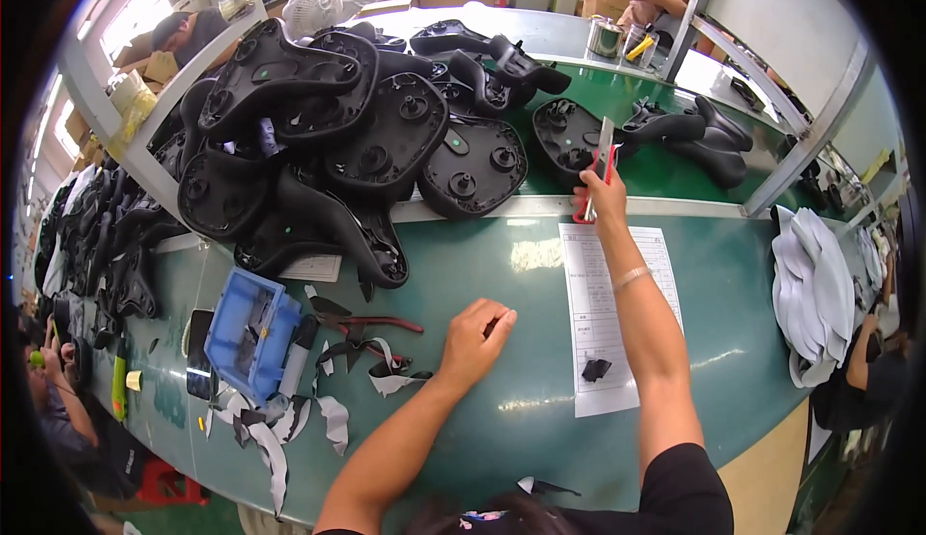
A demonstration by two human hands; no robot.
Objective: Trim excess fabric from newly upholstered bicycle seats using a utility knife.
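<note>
My right hand [603, 195] is raised over the far edge of the green table, its fingers wrapped round a red-and-silver utility knife [605, 141] that points up and away from me. Just beyond it lies a black moulded seat-like part [564, 135] with its underside up. Nearer to me, my left hand [479, 342] rests on the tabletop, fingers curled in and nothing seen in them. Beneath my right forearm is a printed paper sheet [593, 318], with a small dark scrap [596, 371] on it.
Black moulded parts [386, 139] are piled at the far left. A blue bin [227, 328], red-handled pliers [386, 324] and cut strips [333, 424] lie left of my left hand. Stacked white pieces [810, 294] stand at right. Metal posts [810, 139] frame the table; other people sit around.
</note>
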